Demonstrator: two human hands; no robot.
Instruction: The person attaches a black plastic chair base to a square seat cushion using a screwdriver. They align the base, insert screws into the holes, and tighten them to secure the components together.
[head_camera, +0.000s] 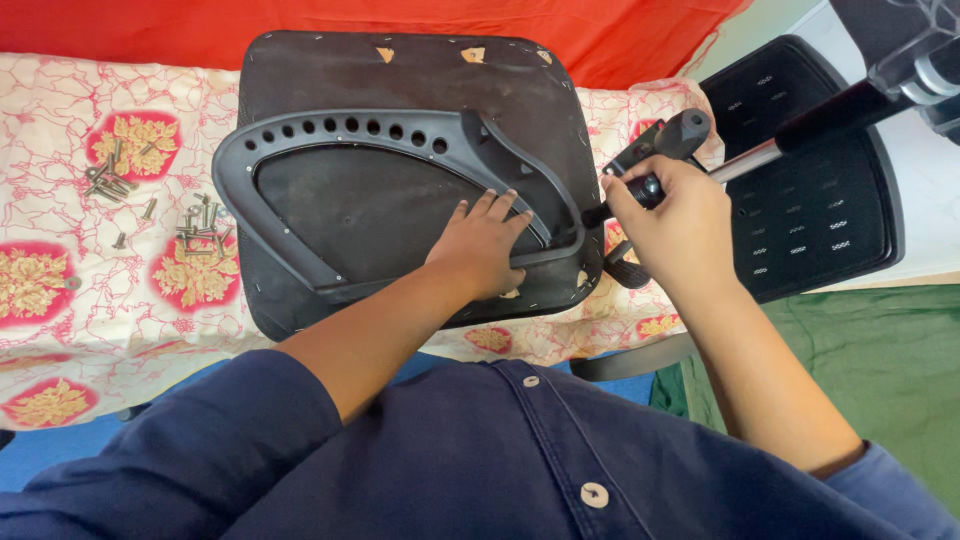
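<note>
Left hand: our left hand (482, 248) lies spread, fingers flat on the black plastic armrest frame (330, 135).
Right hand: our right hand (668, 215) is closed around a black tool handle (648, 187) at the frame's right end.
Seat: the upturned chair seat (400, 70) rests on the patterned table (60, 130) under the frame.
Screws: loose screws (200, 225) lie well apart to the left.

No packages, labels, signs or screens were visible in the head view at this moment.
</note>
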